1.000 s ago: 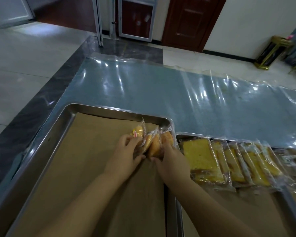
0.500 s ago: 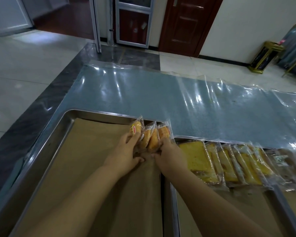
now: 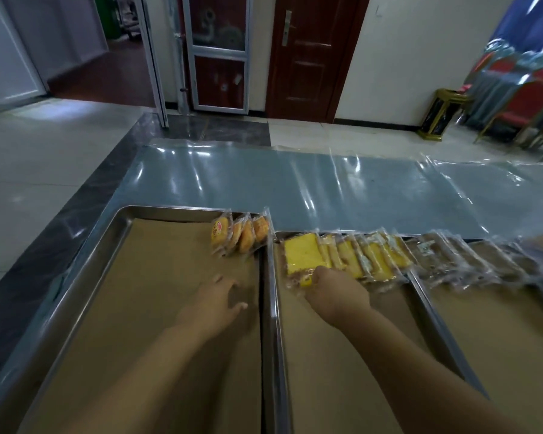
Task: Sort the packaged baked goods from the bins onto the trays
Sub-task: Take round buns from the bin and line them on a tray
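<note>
Three metal trays lined with brown paper lie side by side. The left tray (image 3: 85, 255) has a short row of round packaged cakes (image 3: 240, 234) leaning in its far right corner. The middle tray (image 3: 271, 324) carries a row of yellow packaged cake slices (image 3: 342, 255) along its far edge. The right tray (image 3: 442, 324) has brown packaged pieces (image 3: 461, 258) at its far end. My left hand (image 3: 217, 303) hovers over the left tray's paper, fingers apart, holding nothing. My right hand (image 3: 336, 292) rests against the near end of the leftmost yellow slice; its fingers are hidden.
The trays sit on a grey counter under clear plastic film (image 3: 295, 189). A dark stone edge (image 3: 60, 239) runs along the left. Beyond stand a brown door (image 3: 307, 54), a glass door, a gold bin (image 3: 439, 114) and red chairs at the right.
Both hands left the round cakes, which stay leaning in the corner. My left hand drew back toward me. My right hand moved right to the first yellow slice. The view tilted up.
</note>
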The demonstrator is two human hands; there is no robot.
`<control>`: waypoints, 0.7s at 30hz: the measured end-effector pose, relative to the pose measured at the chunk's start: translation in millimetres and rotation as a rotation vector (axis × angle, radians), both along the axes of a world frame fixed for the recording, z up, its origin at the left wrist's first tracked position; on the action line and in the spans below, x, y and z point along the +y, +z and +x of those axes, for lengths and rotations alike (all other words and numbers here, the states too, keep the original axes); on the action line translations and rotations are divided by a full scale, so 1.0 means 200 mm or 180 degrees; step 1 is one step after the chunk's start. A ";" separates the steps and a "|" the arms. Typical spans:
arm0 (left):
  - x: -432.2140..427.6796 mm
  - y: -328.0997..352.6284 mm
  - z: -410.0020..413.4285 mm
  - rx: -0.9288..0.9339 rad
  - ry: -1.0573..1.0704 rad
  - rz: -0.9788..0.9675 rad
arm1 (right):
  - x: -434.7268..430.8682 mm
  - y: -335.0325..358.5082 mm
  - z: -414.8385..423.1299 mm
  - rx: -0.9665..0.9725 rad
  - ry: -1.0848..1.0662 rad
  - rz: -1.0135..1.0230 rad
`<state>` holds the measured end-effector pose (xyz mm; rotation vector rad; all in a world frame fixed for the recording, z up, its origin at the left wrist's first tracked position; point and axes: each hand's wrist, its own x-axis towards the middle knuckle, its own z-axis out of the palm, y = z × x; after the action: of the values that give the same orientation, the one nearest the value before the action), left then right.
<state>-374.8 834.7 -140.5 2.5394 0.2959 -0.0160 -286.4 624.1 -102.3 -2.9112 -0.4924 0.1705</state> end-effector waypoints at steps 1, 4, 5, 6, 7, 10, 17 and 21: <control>-0.05 0.02 -0.02 -0.0005 -0.0056 0.0022 | -0.07 0.02 -0.02 0.0026 -0.0016 -0.0016; -0.23 0.08 -0.05 -0.0058 -0.0253 0.0234 | -0.30 0.07 -0.06 0.0092 -0.0053 -0.0100; -0.31 0.11 -0.06 -0.0111 -0.0332 0.0328 | -0.39 0.09 -0.08 0.0120 -0.0070 -0.0128; -0.35 0.13 -0.06 -0.0170 -0.0388 0.0385 | -0.46 0.10 -0.09 0.0148 -0.0085 -0.0150; -0.42 0.15 -0.06 -0.0240 -0.0436 0.0415 | -0.54 0.11 -0.10 0.0155 -0.0124 -0.0165; -0.72 0.23 -0.09 -0.0448 -0.0530 0.0520 | -0.87 0.17 -0.14 0.0128 -0.0189 -0.0271; -1.44 0.33 -0.15 -0.0471 -0.0592 0.0593 | -1.59 0.30 -0.22 0.0035 -0.0095 -0.0310; -1.76 0.35 -0.15 -0.0417 -0.0755 0.0632 | -1.93 0.33 -0.25 0.0129 -0.0153 -0.0299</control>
<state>-403.8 482.5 -69.6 2.7432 -0.0595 0.0924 -336.3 237.9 -36.3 -3.0009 -0.4183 0.2519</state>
